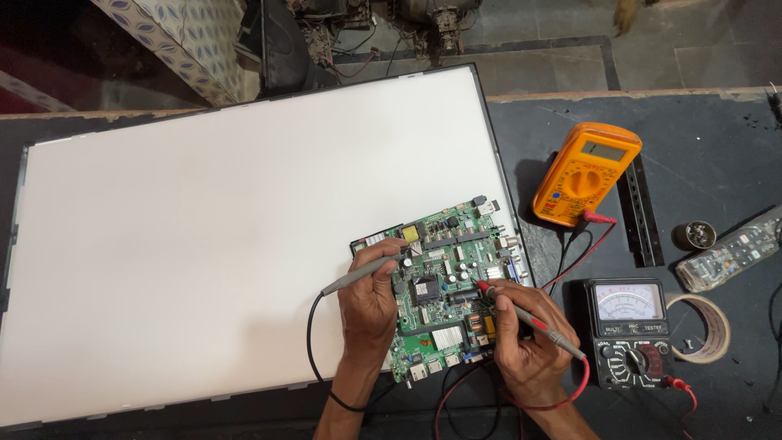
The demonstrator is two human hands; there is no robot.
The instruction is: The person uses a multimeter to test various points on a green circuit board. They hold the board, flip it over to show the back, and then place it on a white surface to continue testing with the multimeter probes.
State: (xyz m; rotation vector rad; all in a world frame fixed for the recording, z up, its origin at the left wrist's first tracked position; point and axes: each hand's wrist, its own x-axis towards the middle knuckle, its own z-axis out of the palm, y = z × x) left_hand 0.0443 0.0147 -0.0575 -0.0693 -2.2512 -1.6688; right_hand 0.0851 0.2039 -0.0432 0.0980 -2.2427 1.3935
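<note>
Both forearms are coming in from the bottom edge, nearest the lens. Lying flat and taking up most of the dark tabletop (717, 155) is a large white display panel (204, 244), serving as a bed for the green circuit board (444, 285) resting on its lower right corner. Left hand (371, 301) is bracing on the board's left edge, fingers closed around a grey probe (362, 273) whose tip is touching the upper left of the board. Right hand (529, 346) is pinching a red probe (521, 314) pencil-style, tip pressing on components near the board's middle, low angle likely helping steadiness. Red and black leads are trailing toward the black analogue meter (627, 330) just right of the right hand, within easy sight. An orange digital multimeter (585, 173) is sitting further up, leads plugged in. Remote control (729, 251), tape roll (700, 326) and a small round metal part (693, 235) are lying at far right, well apart from the probing.
</note>
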